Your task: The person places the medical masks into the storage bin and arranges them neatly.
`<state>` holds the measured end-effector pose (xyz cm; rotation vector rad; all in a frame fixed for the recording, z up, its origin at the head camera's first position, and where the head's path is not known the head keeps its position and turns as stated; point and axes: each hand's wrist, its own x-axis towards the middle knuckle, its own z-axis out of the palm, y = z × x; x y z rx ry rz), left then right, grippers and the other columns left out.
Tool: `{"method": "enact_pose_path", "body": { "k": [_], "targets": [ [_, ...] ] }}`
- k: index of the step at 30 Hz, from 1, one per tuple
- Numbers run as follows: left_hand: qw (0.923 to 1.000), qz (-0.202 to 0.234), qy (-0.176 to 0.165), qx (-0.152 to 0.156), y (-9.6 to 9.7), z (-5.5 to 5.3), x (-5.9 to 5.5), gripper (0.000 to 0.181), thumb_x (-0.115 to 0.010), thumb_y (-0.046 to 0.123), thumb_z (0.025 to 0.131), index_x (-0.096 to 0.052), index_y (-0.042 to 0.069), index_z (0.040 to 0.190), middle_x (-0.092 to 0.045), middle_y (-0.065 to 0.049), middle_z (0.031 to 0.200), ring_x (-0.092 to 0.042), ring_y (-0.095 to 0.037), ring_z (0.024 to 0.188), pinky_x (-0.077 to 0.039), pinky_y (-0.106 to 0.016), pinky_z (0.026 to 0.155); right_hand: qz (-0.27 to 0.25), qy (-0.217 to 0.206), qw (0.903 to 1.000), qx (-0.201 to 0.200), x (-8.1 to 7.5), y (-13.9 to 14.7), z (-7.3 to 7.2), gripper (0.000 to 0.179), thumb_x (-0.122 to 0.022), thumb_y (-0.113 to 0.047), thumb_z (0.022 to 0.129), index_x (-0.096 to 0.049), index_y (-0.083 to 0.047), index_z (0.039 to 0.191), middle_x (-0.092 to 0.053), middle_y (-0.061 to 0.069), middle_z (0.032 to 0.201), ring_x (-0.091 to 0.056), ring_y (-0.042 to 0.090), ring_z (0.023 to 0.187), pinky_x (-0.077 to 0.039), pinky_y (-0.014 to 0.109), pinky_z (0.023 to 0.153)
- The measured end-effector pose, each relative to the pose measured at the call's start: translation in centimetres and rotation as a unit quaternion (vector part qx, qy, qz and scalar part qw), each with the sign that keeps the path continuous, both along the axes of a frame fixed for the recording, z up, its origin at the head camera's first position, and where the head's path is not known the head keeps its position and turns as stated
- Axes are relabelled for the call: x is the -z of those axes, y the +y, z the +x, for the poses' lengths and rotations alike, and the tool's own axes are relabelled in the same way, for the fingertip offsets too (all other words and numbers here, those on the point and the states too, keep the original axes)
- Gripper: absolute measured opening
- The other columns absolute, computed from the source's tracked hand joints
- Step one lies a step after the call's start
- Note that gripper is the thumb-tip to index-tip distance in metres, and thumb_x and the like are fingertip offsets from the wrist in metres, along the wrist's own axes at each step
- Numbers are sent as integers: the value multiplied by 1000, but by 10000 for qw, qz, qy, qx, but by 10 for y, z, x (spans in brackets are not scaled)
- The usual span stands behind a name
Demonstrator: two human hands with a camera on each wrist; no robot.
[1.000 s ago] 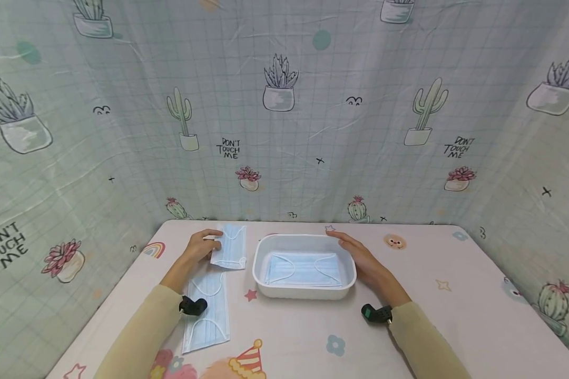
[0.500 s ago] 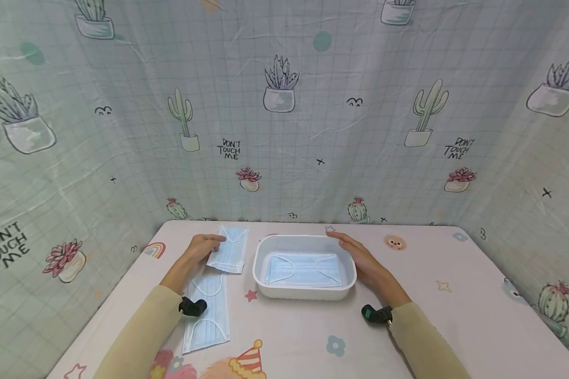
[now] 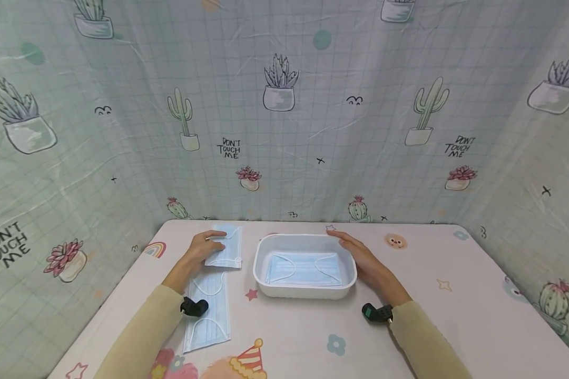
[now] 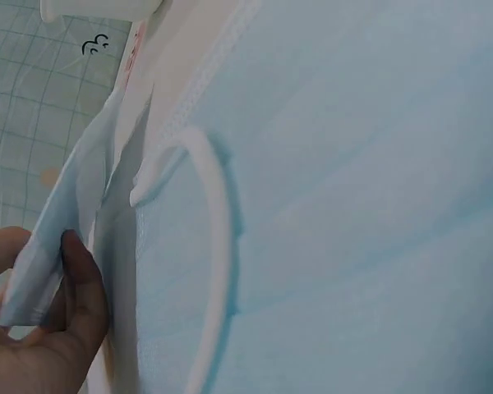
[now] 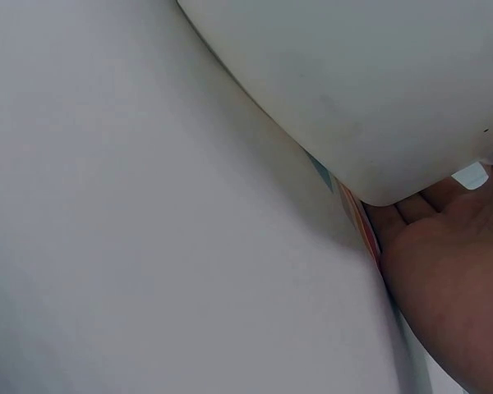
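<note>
My left hand (image 3: 203,248) pinches a pale blue face mask (image 3: 229,247) near its left edge; in the left wrist view the thumb and fingers grip the folded mask (image 4: 62,222) from both sides. A second face mask (image 3: 209,300) lies flat on the table under the left wrist, its white ear loops showing. To the right stands a white plastic container (image 3: 303,292), in which a face mask (image 3: 304,269) lies flat with its loops on top. My right hand (image 3: 362,258) rests against the container's right side, fingers extended along it; the right wrist view partly hides the fingers behind the wall.
The table (image 3: 436,326) has a pink printed cover. A patterned curtain (image 3: 284,131) encloses the table's back and both sides. A black wrist camera (image 3: 194,307) sits on the left wrist, and another black wrist camera (image 3: 377,313) on the right.
The mask in my left hand first tilts and dips, then straightens, ending slightly further left. My right hand and the container stay put.
</note>
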<state>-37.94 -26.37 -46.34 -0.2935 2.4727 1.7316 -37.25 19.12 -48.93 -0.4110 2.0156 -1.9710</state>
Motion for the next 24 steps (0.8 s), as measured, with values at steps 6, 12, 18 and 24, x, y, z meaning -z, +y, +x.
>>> {"method": "enact_pose_path", "body": {
  "k": [6,12,18,24],
  "targets": [
    [9993,-315,23,185,0,-3,2,58,-59,6,91,-56,11,149,-18,-20,172,-13,-44,159,-10,-62,128,14,9,10000,0,-2,0,1,47,-32,-24,113,-42,-19,159,-14,-2,175,-14,31,162,-17,56,129],
    [9991,-305,19,283,-1,-4,1,57,-64,9,92,-55,7,148,-17,-21,172,-14,-43,159,-11,-59,129,33,36,10000,18,-2,-1,1,47,-33,-23,113,-43,-20,158,-12,-1,176,-9,31,163,-15,56,129],
    [9993,-260,-105,266,-3,-3,2,64,-71,4,88,-55,12,149,-13,-21,173,-14,-44,158,-12,-60,129,-14,63,10000,6,-1,-1,1,47,-32,-22,113,-42,-18,159,-11,2,176,-6,30,163,-11,55,130],
    [9992,-167,-247,264,-5,-4,4,69,-71,2,86,-54,16,151,-8,-20,174,-5,-44,160,-3,-64,128,-25,110,9999,34,-1,-1,1,48,-31,-20,112,-42,-17,158,-10,4,176,-3,30,163,-8,55,130]
  ]
}}
